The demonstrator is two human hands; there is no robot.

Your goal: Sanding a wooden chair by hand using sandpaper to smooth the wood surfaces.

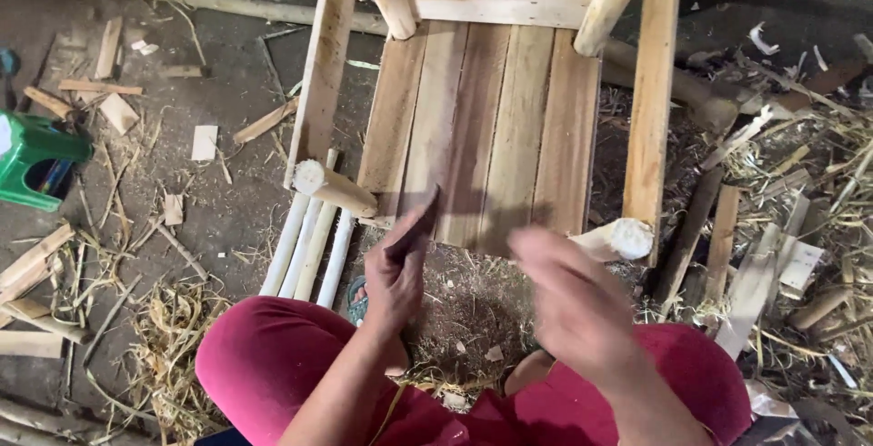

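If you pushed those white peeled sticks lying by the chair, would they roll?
Probably. The peeled sticks look round and smooth, so they would likely roll on the dirt floor. They seem stiff and fairly light, being thin, bare wood.

A wooden stool frame (496, 119) lies on a dirt floor (227, 91) strewn with shavings. The left hand (397, 269) pinches a dark thin strip (420, 219) against the slats. The right hand (568, 296) is blurred, fingers loosely curled, just below the frame's edge. A green container (32, 160) stands far left.
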